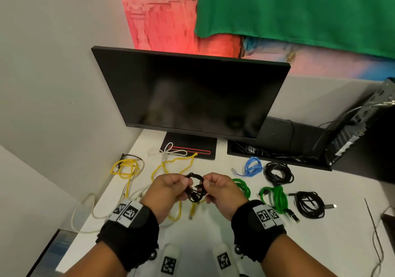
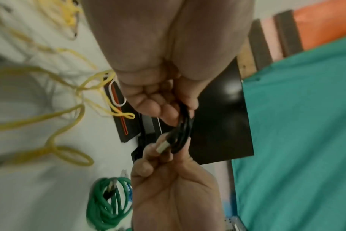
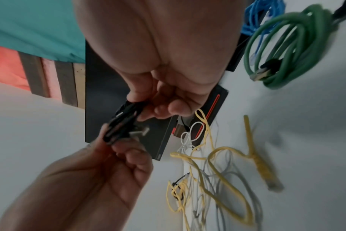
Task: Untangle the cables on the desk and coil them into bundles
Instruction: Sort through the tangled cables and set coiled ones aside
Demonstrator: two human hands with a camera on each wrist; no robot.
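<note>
I hold a small black cable coil (image 1: 195, 188) just above the white desk (image 1: 213, 229), between both hands. My left hand (image 1: 175, 186) pinches the coil's left side, fingers curled. My right hand (image 1: 210, 186) pinches its right side. In the left wrist view the black cable coil (image 2: 183, 129) runs from my left fingers (image 2: 158, 106) to the right hand (image 2: 168, 179), with a metal USB plug (image 2: 162, 145) at the right fingertips. The right wrist view shows the black coil (image 3: 122, 123) between the right fingers (image 3: 168, 106) and the left hand (image 3: 101, 176). Loose yellow cables (image 1: 173, 164) lie tangled beneath.
A dark monitor (image 1: 192, 95) stands behind on its base (image 1: 190, 143). Left lie a yellow tangle (image 1: 126, 167) and pale cables (image 1: 85, 210). Right lie coiled bundles: blue (image 1: 253, 166), green (image 1: 275, 197), black (image 1: 279, 173) and black (image 1: 311, 204). A computer case (image 1: 359, 123) stands far right.
</note>
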